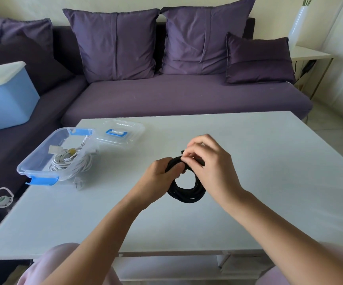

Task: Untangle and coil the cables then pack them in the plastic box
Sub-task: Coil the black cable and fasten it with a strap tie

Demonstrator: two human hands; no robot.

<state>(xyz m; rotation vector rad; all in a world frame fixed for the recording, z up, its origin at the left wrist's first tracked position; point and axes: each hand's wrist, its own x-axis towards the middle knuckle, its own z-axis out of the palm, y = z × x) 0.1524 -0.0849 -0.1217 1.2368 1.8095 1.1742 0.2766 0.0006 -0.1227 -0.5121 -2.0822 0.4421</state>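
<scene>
The left hand [160, 173] grips the black coiled cable [187, 195] at the top of its ring, with the fingers curled around the bundled strands. The right hand [209, 163] is just beside it; thumb and forefinger pinch a short black end of the cable at the same place, and the other fingers are bent loosely. The coil hangs below the fingers of both hands, over the white low table [259, 157]. Its opening faces the camera, so the ring stands nearly upright and looks almost round.

Well to the left of the left fingers stands the clear plastic box with blue latches [33, 161]. Its long axis runs away from the person, a little to the right. Inside lies a coiled white cable [69, 164] with a pale tag; any writing on it is too small to read. A white plug [78, 183] lies on the table just beside the near end of the box. The clear lid with a blue handle [123, 133] lies flat behind the box, touching it or nearly so.
</scene>
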